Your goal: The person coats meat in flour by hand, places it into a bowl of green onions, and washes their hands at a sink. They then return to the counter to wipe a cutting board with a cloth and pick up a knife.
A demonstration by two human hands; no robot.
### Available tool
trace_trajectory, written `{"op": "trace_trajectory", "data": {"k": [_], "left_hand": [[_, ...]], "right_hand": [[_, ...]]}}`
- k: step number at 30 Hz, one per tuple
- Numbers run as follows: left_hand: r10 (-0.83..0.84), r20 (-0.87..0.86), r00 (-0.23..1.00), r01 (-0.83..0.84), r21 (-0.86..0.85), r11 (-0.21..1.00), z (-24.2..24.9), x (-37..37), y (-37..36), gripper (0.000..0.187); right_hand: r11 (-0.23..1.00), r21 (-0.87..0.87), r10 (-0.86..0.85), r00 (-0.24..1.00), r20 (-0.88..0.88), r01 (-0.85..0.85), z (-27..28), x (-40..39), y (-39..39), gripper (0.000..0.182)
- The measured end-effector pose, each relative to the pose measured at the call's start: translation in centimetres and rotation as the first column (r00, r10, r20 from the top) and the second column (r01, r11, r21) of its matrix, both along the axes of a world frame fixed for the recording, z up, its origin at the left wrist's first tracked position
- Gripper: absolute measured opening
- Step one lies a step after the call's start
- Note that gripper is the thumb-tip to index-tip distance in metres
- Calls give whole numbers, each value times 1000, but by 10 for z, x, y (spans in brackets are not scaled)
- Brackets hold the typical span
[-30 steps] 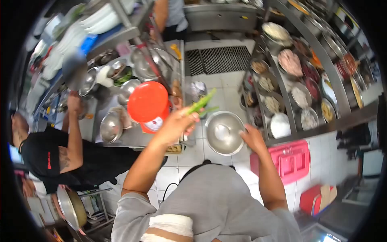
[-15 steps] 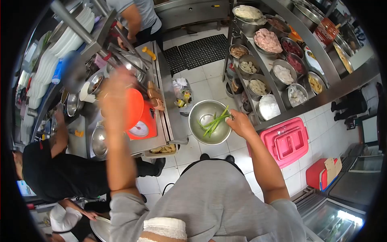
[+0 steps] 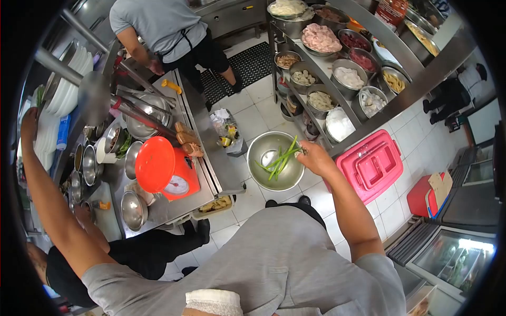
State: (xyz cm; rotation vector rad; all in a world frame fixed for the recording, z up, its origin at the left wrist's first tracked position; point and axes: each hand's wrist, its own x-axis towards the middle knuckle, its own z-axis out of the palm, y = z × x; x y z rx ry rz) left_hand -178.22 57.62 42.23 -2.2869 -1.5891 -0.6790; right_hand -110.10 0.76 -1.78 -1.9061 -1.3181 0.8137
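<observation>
My right hand point(image 3: 316, 158) is closed on the rim of a metal mixing bowl point(image 3: 262, 177), which hangs above the floor in front of me. Inside the bowl lie several long green stalks point(image 3: 282, 160), their upper ends close to my fingers. Far to the left, my left arm stretches up to the shelf, where my left hand point(image 3: 30, 125) is beside stacked white plates point(image 3: 51, 126). Its fingers are small and blurred at the picture's edge, so I cannot tell what they grip. Some green leaves point(image 3: 40, 95) show just above that hand.
An orange-red kitchen scale point(image 3: 184, 179) and metal bowls point(image 3: 134, 210) stand on the left counter. On the right are shelves with food-filled bowls point(image 3: 349, 78) and a pink lidded tub point(image 3: 363, 168). A person in grey point(image 3: 158, 26) stands ahead; another in black point(image 3: 142, 253) works at left.
My left hand has swung from over the scale out to the plate shelf at far left. My right hand keeps hold of the bowl. The person in grey is more fully in view.
</observation>
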Motion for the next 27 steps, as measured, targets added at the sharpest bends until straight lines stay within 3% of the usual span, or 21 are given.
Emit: {"op": "trace_trajectory", "data": {"k": [22,27], "left_hand": [[80,-128,989,-83,-17,996,13,13,15,30],[108,-161,981,-108,10,994,22,17,1,30]], "right_hand": [[977,-100,-194,978,-76,186,-6,-1,-39,25],[984,-34,-177,983,-54,175,-12,-3,-40,26]]}}
